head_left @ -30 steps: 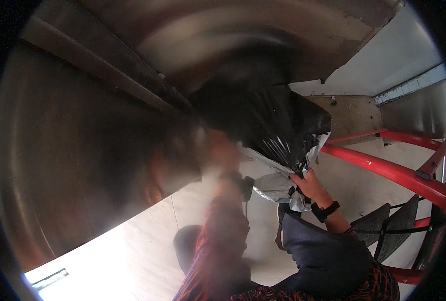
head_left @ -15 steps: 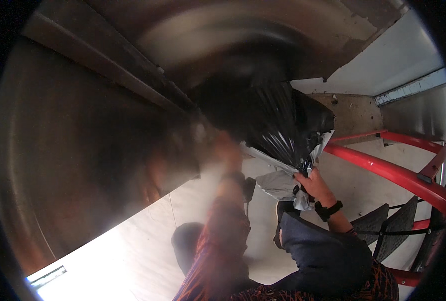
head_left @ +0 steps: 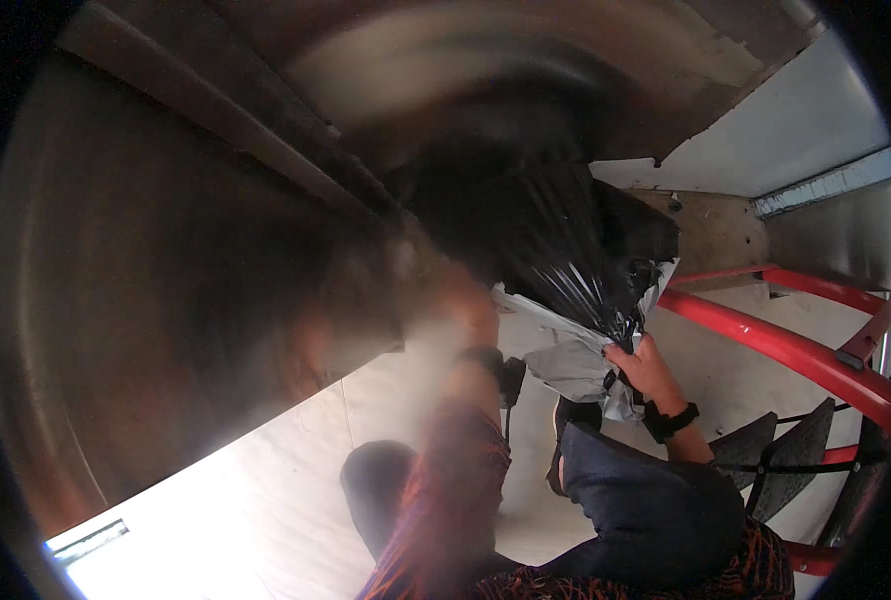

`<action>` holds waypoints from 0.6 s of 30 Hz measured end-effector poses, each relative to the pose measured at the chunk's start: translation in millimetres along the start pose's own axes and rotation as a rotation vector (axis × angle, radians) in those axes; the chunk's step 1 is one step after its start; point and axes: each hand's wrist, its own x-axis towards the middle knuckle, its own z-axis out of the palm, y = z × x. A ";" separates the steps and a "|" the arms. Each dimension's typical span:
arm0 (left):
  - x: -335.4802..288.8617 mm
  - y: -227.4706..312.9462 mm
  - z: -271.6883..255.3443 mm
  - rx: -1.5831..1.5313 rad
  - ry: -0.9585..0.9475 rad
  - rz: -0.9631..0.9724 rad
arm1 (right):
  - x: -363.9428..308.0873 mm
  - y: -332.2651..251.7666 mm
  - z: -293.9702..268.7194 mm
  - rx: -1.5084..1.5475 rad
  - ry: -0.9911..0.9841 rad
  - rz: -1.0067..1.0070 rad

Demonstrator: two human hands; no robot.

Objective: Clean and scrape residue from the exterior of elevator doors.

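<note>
A black plastic bag [head_left: 555, 250] with a grey-white lining or edge [head_left: 565, 370] spreads below the dark metal surface. Its gathered lower end is bunched in the grip of my right hand [head_left: 653, 372], thumb pressed on the folds. My left hand [head_left: 470, 305] reaches up along the bag's left side, close to the shiny metal panel [head_left: 185, 300]. Haze and blur hide its fingers, so I cannot make out whether it touches the bag or the metal. The upper part of the bag fades into shadow.
A slanting metal beam [head_left: 235, 100] runs across the upper left. At right stands a red tubular frame [head_left: 775, 335] with dark step-like plates [head_left: 800, 450]. A pale wall panel [head_left: 775, 120] rises behind it. My knees are over the light floor [head_left: 315, 440].
My right hand and the bag's bunched end have shifted slightly right. My left hand has also moved a little right, and the view has shifted slightly.
</note>
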 end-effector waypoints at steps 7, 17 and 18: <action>-14.4 -11.3 1.7 0.045 -0.018 0.041 | -2.8 -10.5 -14.4 -0.107 -0.033 0.115; -57.5 -12.6 13.7 -0.164 -0.024 0.263 | -7.4 4.6 -19.1 -0.119 0.028 0.118; -60.4 -3.7 14.2 -0.180 -0.043 0.262 | -8.8 7.5 -21.1 -0.073 0.048 0.111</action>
